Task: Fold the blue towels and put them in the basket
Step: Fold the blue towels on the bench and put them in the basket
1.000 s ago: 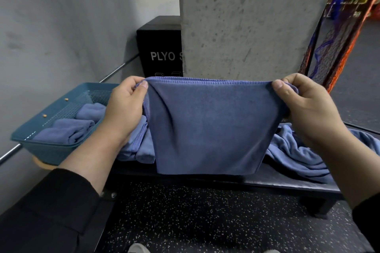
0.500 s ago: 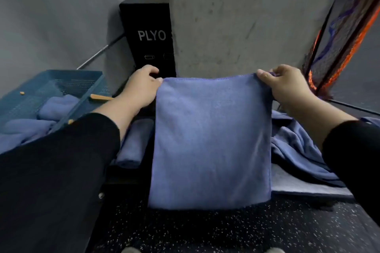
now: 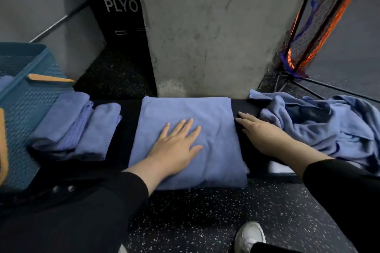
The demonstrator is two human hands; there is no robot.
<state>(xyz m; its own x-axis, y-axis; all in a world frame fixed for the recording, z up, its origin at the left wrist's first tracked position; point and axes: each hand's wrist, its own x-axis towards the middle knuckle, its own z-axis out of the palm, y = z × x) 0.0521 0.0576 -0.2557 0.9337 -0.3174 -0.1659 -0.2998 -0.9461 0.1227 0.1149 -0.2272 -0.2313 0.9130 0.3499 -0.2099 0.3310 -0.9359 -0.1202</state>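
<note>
Blue half-folded towel (image 3: pixel 191 129) lies lengthwise across the bench (image 3: pixel 127 129); left hand (image 3: pixel 174 146) flat on it, right hand (image 3: pixel 261 131) open, empty, at its right edge.

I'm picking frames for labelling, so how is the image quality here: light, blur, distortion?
Head view: dim, even light, no glare; the black bench loses detail in shadow. Wide-angle bending curves the pillar and the basket. Both hands, left and right, and the towel look sharp, with little motion blur.
</note>
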